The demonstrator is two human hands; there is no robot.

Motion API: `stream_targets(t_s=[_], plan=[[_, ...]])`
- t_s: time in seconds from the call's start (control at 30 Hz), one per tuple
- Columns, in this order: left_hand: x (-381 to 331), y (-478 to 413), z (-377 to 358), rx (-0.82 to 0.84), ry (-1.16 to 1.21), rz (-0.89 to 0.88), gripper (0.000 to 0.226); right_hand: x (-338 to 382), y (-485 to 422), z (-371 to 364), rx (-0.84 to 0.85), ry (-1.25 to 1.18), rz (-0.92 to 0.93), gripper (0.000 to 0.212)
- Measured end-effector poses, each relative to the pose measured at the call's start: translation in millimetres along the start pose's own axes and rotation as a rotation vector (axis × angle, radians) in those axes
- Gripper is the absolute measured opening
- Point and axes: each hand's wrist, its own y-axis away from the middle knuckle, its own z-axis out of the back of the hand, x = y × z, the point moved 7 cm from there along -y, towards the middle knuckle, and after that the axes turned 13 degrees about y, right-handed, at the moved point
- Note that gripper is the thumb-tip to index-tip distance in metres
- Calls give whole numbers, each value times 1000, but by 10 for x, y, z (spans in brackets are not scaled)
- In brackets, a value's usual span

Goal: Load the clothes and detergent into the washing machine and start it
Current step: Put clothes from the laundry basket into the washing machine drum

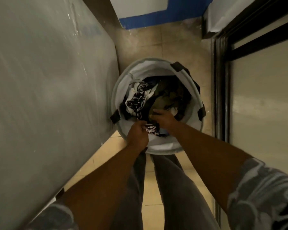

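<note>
We look straight down into a round laundry hamper (158, 146) of pale fabric with black handle tabs on its rim, standing on the beige tiled floor (181, 47). It sits just beside a tall grey appliance (48, 88) that fills the left of the view; we cannot tell from here whether that is the washing machine. The clothes (166, 95) are all in the hamper, a tangled heap of dark and olive pieces with a black-and-white patterned garment (137, 98) lying on the appliance side.

Both our hands are down inside the hamper's near edge. The left hand (137, 136) has its fingers clenched round a bunched end of black-and-white patterned cloth (151, 128), lifted to about rim height. The right hand (163, 119) lies just beyond it, palm down, its fingers curled into the dark and olive clothes and grasping them. The two hands are close together, with the patterned cloth between them.

Below the hamper we see our grey trousers (176, 188), and patterned sleeves (264, 188) at the lower corners. To the right runs a dark-framed sliding door (223, 80); at the top, a wall base painted blue (148, 19).
</note>
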Motion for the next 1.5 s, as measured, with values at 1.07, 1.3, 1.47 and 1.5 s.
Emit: stream_targets(t_s=[1.07, 1.3, 1.47, 1.5], plan=[[-24, 317, 251, 138, 1029, 255, 42, 63, 822, 221, -90, -577, -40, 36], [-597, 695, 336, 401, 1258, 381, 73, 414, 1753, 61, 31, -604, 44, 36], [-1005, 1135, 634, 387, 1171, 420, 49, 996, 2479, 403, -105, -311, 294, 17], [-1149, 1241, 722, 384, 1134, 397, 47, 1115, 2638, 527, -189, -232, 363, 16]])
